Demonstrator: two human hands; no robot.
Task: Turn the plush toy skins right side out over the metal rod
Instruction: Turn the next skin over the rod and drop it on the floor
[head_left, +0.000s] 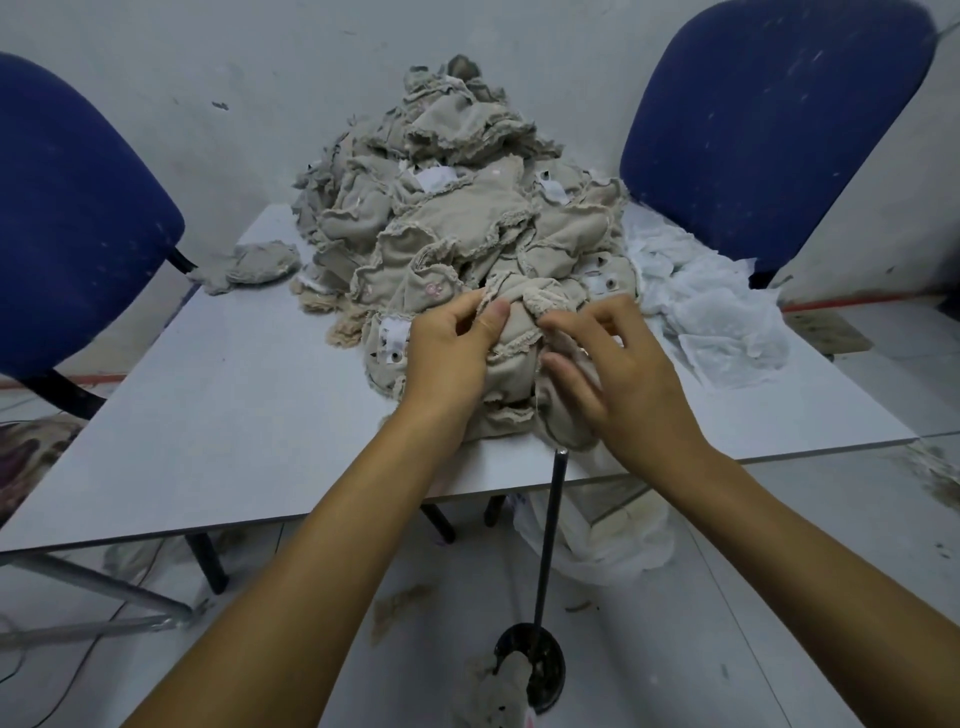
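Note:
A beige plush toy skin (514, 364), inside out with frayed seams showing, lies at the near edge of the white table (234, 395). My left hand (449, 353) pinches its fabric between thumb and fingers on the left side. My right hand (613, 369) grips the same skin from the right, fingers curled into the cloth. Just below the skin, the thin dark metal rod (549, 535) rises from a round black base (540, 667) on the floor; its tip reaches the table edge. A big heap of beige skins (457, 208) fills the back of the table.
Blue chairs stand at the left (67, 228) and right (769, 119) of the table. White fabric pieces (711, 306) lie on the table's right side. A single skin (254, 265) lies apart at the left. A beige skin (498, 691) lies on the floor by the rod's base.

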